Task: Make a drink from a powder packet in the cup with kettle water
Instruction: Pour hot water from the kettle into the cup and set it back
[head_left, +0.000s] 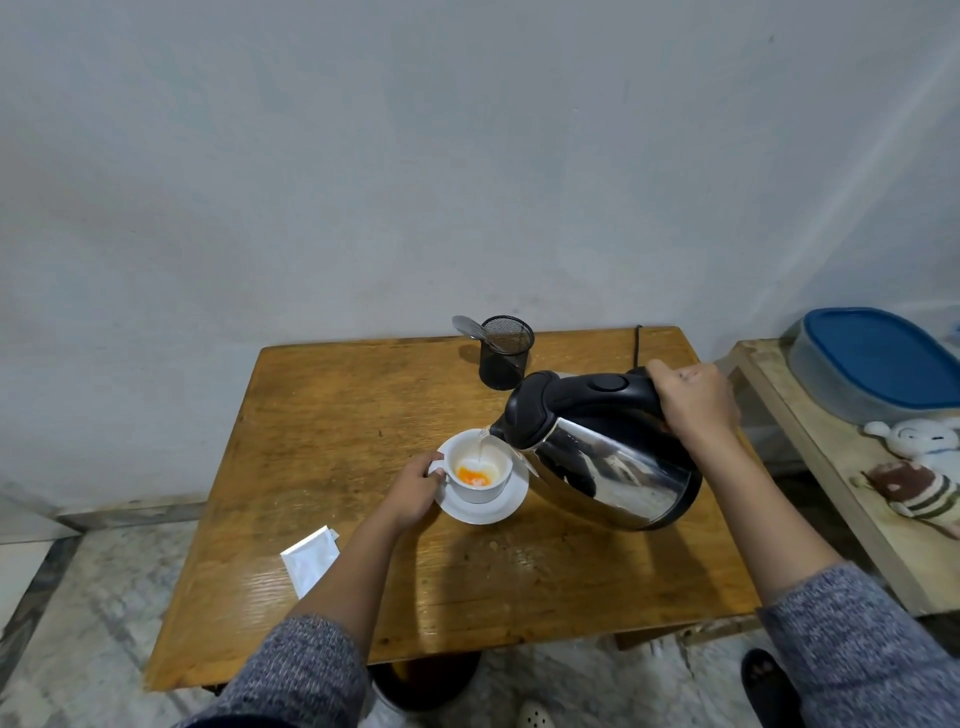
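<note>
In the head view, a steel kettle (602, 457) with a black lid and handle is held tilted toward the left above a wooden table (322, 431), its handle grasped firmly by the right hand (693, 402) at the far right of the table. A thin stream of water (483, 448) is seen falling from the spout into a white cup (478, 467), which is set on a white saucer (485, 506) near the middle of the table. Inside the cup, a patch of orange powder (470, 475) is visible at the near left of the bottom, with pale wet liquid beside it. The cup's handle is pinched by the fingers of the left hand (415, 491), which is closed on it at the cup's left side. A white torn packet (310, 558) is laid flat at the near left edge of the table, well apart from the saucer. At the far edge, a black mesh holder (505, 353) is stood upright with a metal spoon (470, 327) leaning out of it to the left. A black cord (636, 345) is seen at the far right edge. On a separate bench (810, 493) to the right, a container with a blue lid (878, 358) and two soft toys (919, 467) are laid. Grey knitted sleeves (306, 670) are worn on both forearms.
</note>
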